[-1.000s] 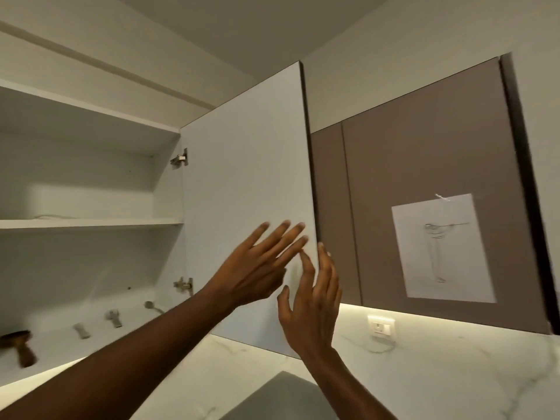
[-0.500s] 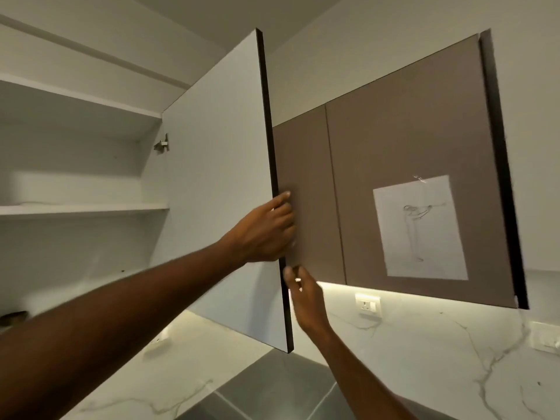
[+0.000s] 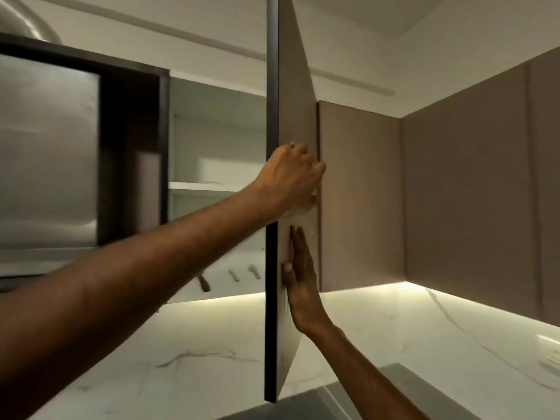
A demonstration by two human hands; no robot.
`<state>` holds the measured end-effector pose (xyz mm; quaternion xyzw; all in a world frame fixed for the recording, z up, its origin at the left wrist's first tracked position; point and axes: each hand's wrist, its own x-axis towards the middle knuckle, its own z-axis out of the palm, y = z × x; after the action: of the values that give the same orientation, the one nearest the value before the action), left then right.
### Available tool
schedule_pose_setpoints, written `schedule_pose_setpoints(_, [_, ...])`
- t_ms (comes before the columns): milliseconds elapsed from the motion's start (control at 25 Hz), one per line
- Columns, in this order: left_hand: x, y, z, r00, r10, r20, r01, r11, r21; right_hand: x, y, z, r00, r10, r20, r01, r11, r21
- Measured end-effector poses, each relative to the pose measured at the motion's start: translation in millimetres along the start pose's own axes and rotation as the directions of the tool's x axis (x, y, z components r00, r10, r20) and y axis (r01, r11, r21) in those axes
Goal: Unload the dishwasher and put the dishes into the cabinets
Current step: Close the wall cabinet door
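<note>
The left hand grips the door edge, fingers curled round it; at six o'clock below, the right hand lies flat on it.

The open cabinet's lower shelf carries what look like utensils (blurred), the upper shelf above.

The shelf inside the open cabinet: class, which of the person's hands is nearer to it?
Left. The left hand grips the open cabinet door at about the height of the shelf, just right of it. The right hand lies flat on the door lower down.
</note>
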<state>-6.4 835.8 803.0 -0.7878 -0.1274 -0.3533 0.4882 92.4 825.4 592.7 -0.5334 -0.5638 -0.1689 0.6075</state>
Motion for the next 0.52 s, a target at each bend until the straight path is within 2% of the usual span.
schedule_pose_setpoints(80, [-30.7,-40.8,48.7,0.995,-0.093,0.048,0.084,0.983,0.161,18.6,13.4,53.2,0.996,-0.086,0.023,0.089,0.983,-0.159])
schedule_pose_setpoints(160, [-61.6,-64.7,97.2,0.981,-0.191,0.033,0.18,0.961,0.21,38.9,34.9,101.0,0.989,-0.146,0.027,0.146,0.933,-0.33])
schedule_pose_setpoints(240, [-83.6,-73.6,141.8,0.954,-0.298,-0.036,0.3,0.949,0.1,54.4,52.1,144.4,0.983,-0.182,-0.002,0.161,0.874,-0.459])
schedule_pose_setpoints(360, [-101.8,-74.5,199.1,0.891,-0.45,-0.061,0.447,0.893,-0.052,73.5,65.6,193.9,0.99,-0.135,-0.036,0.089,0.807,-0.583])
schedule_pose_setpoints(440, [-108.5,-77.6,233.3,0.862,-0.499,-0.085,0.489,0.864,-0.118,89.6,77.0,215.5,0.991,-0.13,-0.044,0.069,0.75,-0.658])
schedule_pose_setpoints(520, [-113.9,-81.1,254.7,0.816,-0.57,-0.1,0.55,0.817,-0.174,103.6,89.8,222.2,0.984,-0.18,0.0,0.126,0.689,-0.714])
